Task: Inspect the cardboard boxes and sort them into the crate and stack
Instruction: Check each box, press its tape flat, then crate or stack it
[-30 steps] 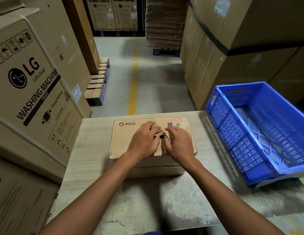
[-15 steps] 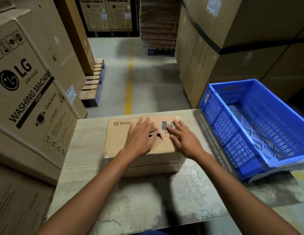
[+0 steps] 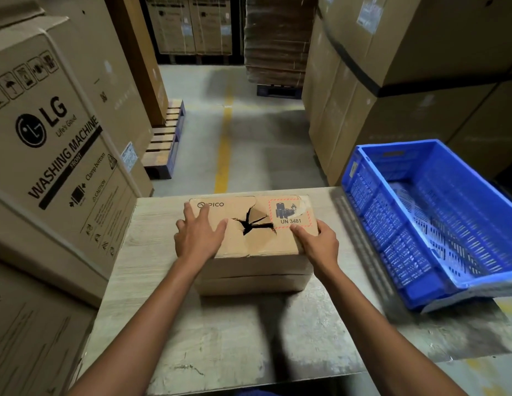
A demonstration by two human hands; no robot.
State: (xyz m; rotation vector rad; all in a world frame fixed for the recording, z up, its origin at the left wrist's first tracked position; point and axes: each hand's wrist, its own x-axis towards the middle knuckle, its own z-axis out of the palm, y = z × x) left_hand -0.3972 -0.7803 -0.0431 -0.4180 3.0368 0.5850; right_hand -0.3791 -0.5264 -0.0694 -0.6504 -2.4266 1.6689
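A brown PICO cardboard box (image 3: 260, 244) lies on top of a second, similar box (image 3: 252, 282) in the middle of the table (image 3: 220, 332). A jagged torn hole (image 3: 250, 224) shows in the centre of its lid, beside a red-bordered UN 3481 label (image 3: 289, 215). My left hand (image 3: 199, 232) rests flat on the lid's left part, fingers spread. At the box's right near corner, my right hand (image 3: 316, 240) has its fingers over the side edge. An empty blue plastic crate (image 3: 397, 232) sits at the table's right.
Large LG washing machine cartons (image 3: 57, 144) stand tight against the table's left side. Tall cartons (image 3: 406, 81) rise behind the crate on the right. Beyond the table runs a floor aisle with a yellow line (image 3: 224, 144) and a wooden pallet (image 3: 164, 144).
Both hands moved apart from the middle of the lid, left hand leftward and right hand to the right corner, uncovering the torn hole and the label.
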